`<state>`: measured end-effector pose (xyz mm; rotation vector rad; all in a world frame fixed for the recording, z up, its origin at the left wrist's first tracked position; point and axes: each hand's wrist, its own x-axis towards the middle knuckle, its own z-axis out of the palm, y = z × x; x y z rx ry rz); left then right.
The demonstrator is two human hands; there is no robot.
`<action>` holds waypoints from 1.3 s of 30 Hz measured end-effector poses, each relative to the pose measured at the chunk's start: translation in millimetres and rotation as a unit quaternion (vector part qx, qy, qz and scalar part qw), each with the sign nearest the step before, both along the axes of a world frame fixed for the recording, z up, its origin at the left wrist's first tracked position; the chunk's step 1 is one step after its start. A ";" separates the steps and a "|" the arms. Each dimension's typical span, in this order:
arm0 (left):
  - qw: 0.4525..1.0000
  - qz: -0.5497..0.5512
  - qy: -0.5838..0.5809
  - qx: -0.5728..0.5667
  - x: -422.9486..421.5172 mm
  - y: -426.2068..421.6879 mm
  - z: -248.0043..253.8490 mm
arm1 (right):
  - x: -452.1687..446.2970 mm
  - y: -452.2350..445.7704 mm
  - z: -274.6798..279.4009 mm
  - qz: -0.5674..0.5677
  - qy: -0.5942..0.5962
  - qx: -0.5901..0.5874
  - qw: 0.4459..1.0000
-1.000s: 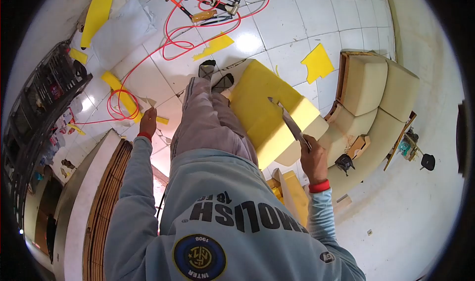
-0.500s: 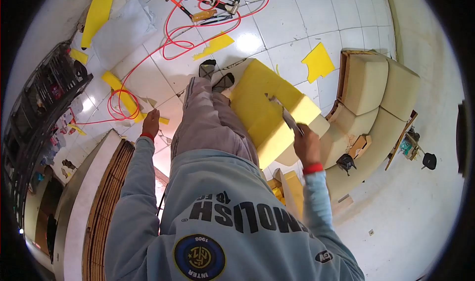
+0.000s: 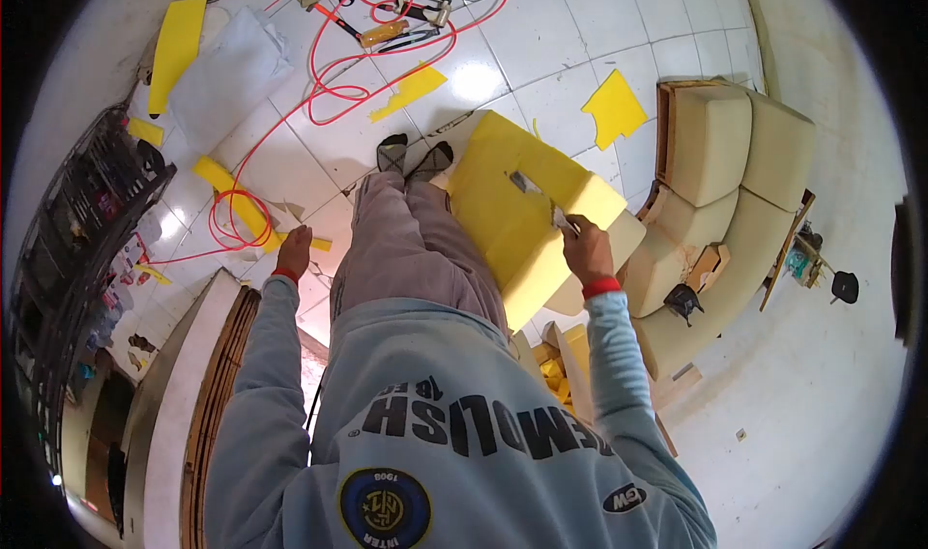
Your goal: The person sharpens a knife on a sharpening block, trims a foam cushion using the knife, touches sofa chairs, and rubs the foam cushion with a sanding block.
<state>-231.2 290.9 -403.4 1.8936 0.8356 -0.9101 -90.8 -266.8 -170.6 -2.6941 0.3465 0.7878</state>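
My right hand is wrapped round the handle of a long blade-like tool, whose blade lies over the top of the yellow foam block. The foam block sits on a beige seat beside my right leg. My left hand hangs at my left side, away from the block, above the floor near a yellow foam strip. Its fingers look drawn together, but whether anything small is between them is hidden.
A red hose loops over the tiled floor among tools and yellow scraps. Beige sofa pieces stand at the right, with a black bag. A dark metal rack is at the left.
My right hand has moved left and up with the tool, and its blade reaches farther over the foam block. The view has shifted slightly, and my feet appear closer together.
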 end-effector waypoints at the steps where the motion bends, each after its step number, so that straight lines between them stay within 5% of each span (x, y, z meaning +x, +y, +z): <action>1: 0.999 -0.026 -0.018 -0.001 5.8 3.0 3.2 | -5.4 -3.7 -4.0 0.005 0.000 0.002 1.000; 2: 0.998 -0.048 -0.040 0.001 14.5 7.1 5.4 | -5.5 -7.8 -8.7 0.015 -0.004 0.006 1.000; 5: 0.991 0.119 -0.040 -0.040 41.0 12.8 32.4 | -4.3 4.9 66.9 -0.011 -0.008 0.025 1.000; 8: 0.994 0.081 -0.067 -0.001 24.4 40.0 6.2 | -8.4 10.6 89.9 -0.011 -0.012 0.009 1.000; 14: 1.000 0.016 -0.025 0.000 5.9 35.9 -0.8 | -11.5 -0.1 -16.3 -0.006 -0.010 0.006 1.000; 20: 0.998 0.041 -0.056 -0.001 -18.0 22.1 0.9 | -19.9 2.6 92.8 0.018 -0.023 0.015 0.999; 27: 0.999 0.018 -0.044 -0.008 -23.6 3.4 6.6 | -20.4 2.0 -26.4 0.005 -0.022 0.007 1.000; 33: 0.998 0.031 -0.044 0.030 -33.6 16.8 11.9 | -15.7 11.7 109.7 -0.033 0.005 0.033 0.999; 39: 0.998 0.044 -0.037 -0.012 -31.9 3.6 7.6 | -24.3 3.7 -10.1 0.004 -0.010 -0.002 1.000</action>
